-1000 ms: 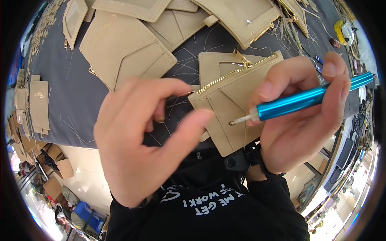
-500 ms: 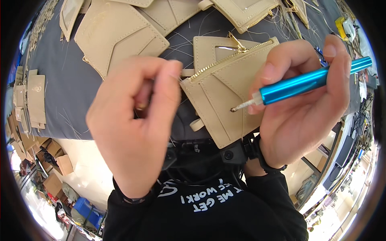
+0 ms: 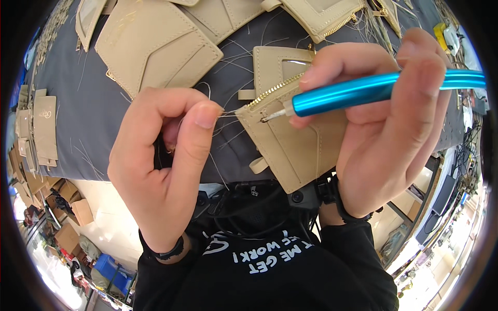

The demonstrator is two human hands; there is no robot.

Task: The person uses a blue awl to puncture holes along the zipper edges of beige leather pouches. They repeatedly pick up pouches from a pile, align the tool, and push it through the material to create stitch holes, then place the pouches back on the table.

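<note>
A beige card wallet (image 3: 293, 150) with a gold zipper (image 3: 275, 91) lies tilted near the table's front edge. My left hand (image 3: 155, 160) is closed, thumb and forefinger pinching thin pale thread (image 3: 229, 113) that runs to the wallet's upper left corner. In my right hand (image 3: 384, 140) is a blue pen-shaped thread burner (image 3: 353, 95). Its thin, dark-ended tip (image 3: 267, 118) points left, over the wallet just below that corner. The right hand covers the wallet's right part. Behind it, another beige piece with a clear window (image 3: 262, 65) is partly hidden.
More beige wallets (image 3: 155, 46) lie at the back of the dark grey table cover (image 3: 67, 98), among loose threads. A pile of beige pieces (image 3: 47, 127) sits at the left edge. Far right is a yellow and white object (image 3: 445, 36). Cardboard boxes (image 3: 82, 211) stand on the floor at left.
The burner's tip has moved up and left, from the wallet's middle toward its upper left corner. My left hand has shifted slightly down and left, and the thread now shows stretched from its fingertips.
</note>
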